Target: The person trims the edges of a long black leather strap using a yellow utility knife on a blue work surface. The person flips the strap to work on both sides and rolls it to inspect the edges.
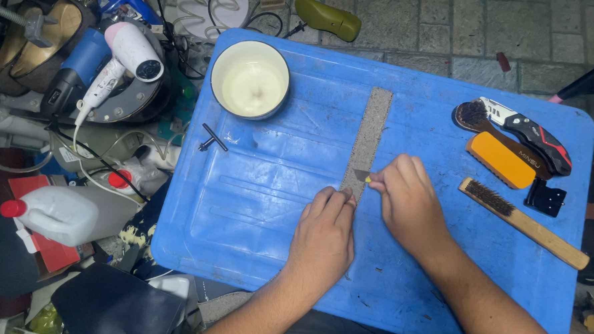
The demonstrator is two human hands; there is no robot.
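My left hand (324,231) lies flat, fingers together, pressing down the near end of the grey strip (368,140). My right hand (408,198) is closed in a pinch on a small blade (363,176) with a yellow tip, its point touching the strip just beyond my left fingertips. The strip runs straight away from me across the blue board (255,198), near its middle.

I judge this to be the cutting or trimming step, with the blade set at the near end of the strip. The next move calls for steady downward pressure from the left hand so the strip cannot slide, and fingers kept out of the blade's line.

Further out, 1 white bowl (250,79) stands at the far left of the board. At the right lie 2 brushes (521,222), an orange block (501,159) and a utility knife (529,134), all well apart from my hands.
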